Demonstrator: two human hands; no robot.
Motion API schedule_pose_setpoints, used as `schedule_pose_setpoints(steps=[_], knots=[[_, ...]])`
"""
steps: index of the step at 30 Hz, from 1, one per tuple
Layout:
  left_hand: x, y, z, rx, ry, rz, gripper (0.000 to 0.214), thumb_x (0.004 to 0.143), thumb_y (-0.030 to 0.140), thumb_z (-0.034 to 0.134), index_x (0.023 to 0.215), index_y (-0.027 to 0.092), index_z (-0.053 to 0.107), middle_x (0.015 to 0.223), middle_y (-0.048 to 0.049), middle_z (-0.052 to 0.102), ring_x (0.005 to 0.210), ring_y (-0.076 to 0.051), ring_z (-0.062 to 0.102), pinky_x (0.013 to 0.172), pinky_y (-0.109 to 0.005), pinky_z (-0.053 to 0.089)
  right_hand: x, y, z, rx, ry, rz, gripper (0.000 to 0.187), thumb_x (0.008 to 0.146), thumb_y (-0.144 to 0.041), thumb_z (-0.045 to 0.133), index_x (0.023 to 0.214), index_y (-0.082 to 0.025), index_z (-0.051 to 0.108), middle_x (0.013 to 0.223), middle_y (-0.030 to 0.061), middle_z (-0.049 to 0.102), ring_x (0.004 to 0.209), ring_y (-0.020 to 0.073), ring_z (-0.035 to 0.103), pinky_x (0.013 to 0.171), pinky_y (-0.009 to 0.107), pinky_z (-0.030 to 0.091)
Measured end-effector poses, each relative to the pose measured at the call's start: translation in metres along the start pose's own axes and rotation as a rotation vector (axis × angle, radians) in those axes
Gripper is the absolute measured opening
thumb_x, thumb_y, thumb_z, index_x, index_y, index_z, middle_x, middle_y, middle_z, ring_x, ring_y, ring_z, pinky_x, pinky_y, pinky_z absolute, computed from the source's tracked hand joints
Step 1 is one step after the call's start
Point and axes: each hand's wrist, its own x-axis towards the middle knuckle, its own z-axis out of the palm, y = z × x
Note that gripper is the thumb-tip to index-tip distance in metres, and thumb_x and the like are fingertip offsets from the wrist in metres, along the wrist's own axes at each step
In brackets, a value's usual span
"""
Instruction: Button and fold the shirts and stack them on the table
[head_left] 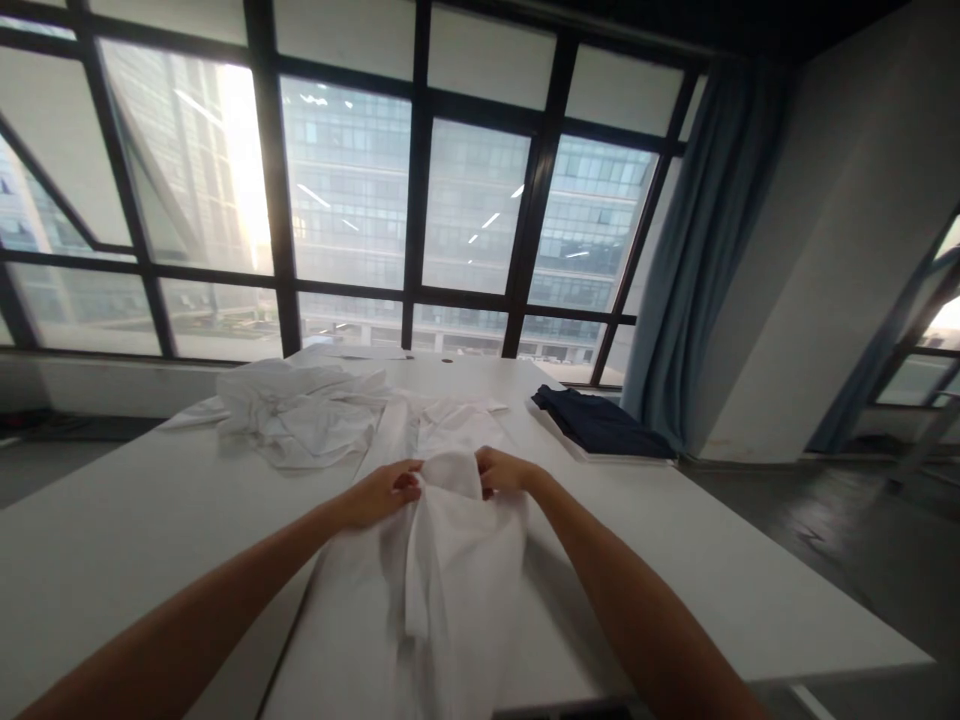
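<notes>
A white garment (450, 560) lies along the middle of a white table (135, 530), stretching from the near edge toward the window. My left hand (386, 492) and my right hand (501, 470) are both closed on a bunched fold of this white garment, a little above the tabletop. The two hands sit close together, with the raised fold between them. The cloth hangs down from my fingers toward me.
A crumpled heap of white clothes (300, 410) lies at the back left of the table. A folded dark blue garment (600, 425) rests at the back right edge. Large windows (352, 190) and a blue curtain (697, 240) stand behind; a grey floor lies to the right.
</notes>
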Motion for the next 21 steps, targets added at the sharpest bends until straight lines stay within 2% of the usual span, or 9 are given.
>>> schedule_pose_setpoints(steps=[2,3,7,9,11,13,17,19,21], knots=[[0.001,-0.006,0.002,0.222,-0.007,0.004,0.046,0.081,0.042,0.062,0.12,0.019,0.063,0.112,-0.0106,0.068,0.1,-0.024,0.062,0.093,-0.037,0.047,-0.007,0.006,-0.027,0.054,-0.015,0.042,0.006,0.061,-0.02,0.059,0.057,-0.018,0.061,0.051,-0.0006,0.058,0.049,0.0138,0.053,0.052,0.028,0.048],[0.002,-0.007,0.002,0.337,-0.039,0.03,0.043,0.082,0.039,0.061,0.119,0.02,0.064,0.113,-0.01,0.067,0.102,-0.024,0.061,0.095,-0.037,0.045,-0.013,0.009,-0.042,0.097,0.048,0.026,0.009,0.063,-0.021,0.056,0.055,-0.018,0.058,0.051,-0.0001,0.057,0.048,0.013,0.051,0.05,0.027,0.046],[0.003,0.002,-0.002,0.631,-0.192,0.099,0.041,0.08,0.024,0.056,0.121,0.022,0.063,0.114,-0.0082,0.063,0.106,-0.025,0.06,0.094,-0.035,0.045,-0.04,0.028,-0.1,0.22,0.533,-0.063,0.018,0.069,-0.028,0.049,0.053,-0.021,0.047,0.046,-0.0017,0.044,0.04,0.0095,0.038,0.04,0.023,0.034],[0.002,0.006,-0.007,0.671,-0.221,0.055,0.045,0.077,0.023,0.057,0.121,0.02,0.063,0.111,-0.0089,0.063,0.102,-0.025,0.061,0.091,-0.036,0.046,-0.048,0.041,-0.115,0.183,0.675,-0.029,0.022,0.073,-0.032,0.049,0.054,-0.021,0.046,0.047,-0.001,0.045,0.04,0.0094,0.039,0.04,0.022,0.033],[0.001,0.008,-0.011,0.655,-0.275,0.057,0.044,0.074,0.02,0.058,0.117,0.019,0.065,0.11,-0.0091,0.063,0.101,-0.025,0.06,0.09,-0.035,0.046,-0.047,0.052,-0.111,0.085,0.624,0.077,0.021,0.074,-0.035,0.054,0.063,-0.017,0.056,0.056,0.0021,0.056,0.043,0.0105,0.047,0.042,0.023,0.038],[-0.001,0.008,-0.013,0.603,-0.315,0.106,0.044,0.072,0.017,0.056,0.115,0.02,0.066,0.113,-0.0083,0.062,0.103,-0.024,0.059,0.091,-0.033,0.045,-0.033,0.058,-0.089,-0.083,0.454,0.167,0.025,0.073,-0.037,0.063,0.082,-0.014,0.067,0.074,0.0061,0.067,0.051,0.0129,0.057,0.049,0.025,0.045],[-0.003,0.007,-0.005,0.592,-0.254,0.123,0.041,0.078,0.017,0.05,0.116,0.025,0.065,0.113,-0.005,0.063,0.105,-0.022,0.058,0.092,-0.031,0.043,0.005,0.053,-0.031,-0.441,0.21,0.031,0.052,0.062,-0.041,0.079,0.107,-0.016,0.071,0.096,0.0099,0.071,0.074,0.0197,0.065,0.072,0.031,0.051],[-0.002,0.009,0.006,0.64,-0.234,0.093,0.035,0.079,0.016,0.049,0.108,0.026,0.067,0.107,-0.0033,0.064,0.1,-0.021,0.06,0.088,-0.031,0.043,0.016,0.05,-0.015,-0.47,0.179,-0.036,0.058,0.062,-0.047,0.08,0.11,-0.017,0.071,0.106,0.0116,0.07,0.088,0.0234,0.065,0.083,0.035,0.05],[-0.001,0.013,0.015,0.672,-0.221,0.095,0.028,0.078,0.013,0.048,0.096,0.024,0.067,0.099,-0.0028,0.066,0.094,-0.02,0.061,0.085,-0.031,0.043,0.02,0.051,-0.012,-0.367,0.195,-0.051,0.058,0.072,-0.055,0.071,0.116,-0.018,0.068,0.114,0.0127,0.067,0.098,0.0246,0.064,0.09,0.037,0.048]])
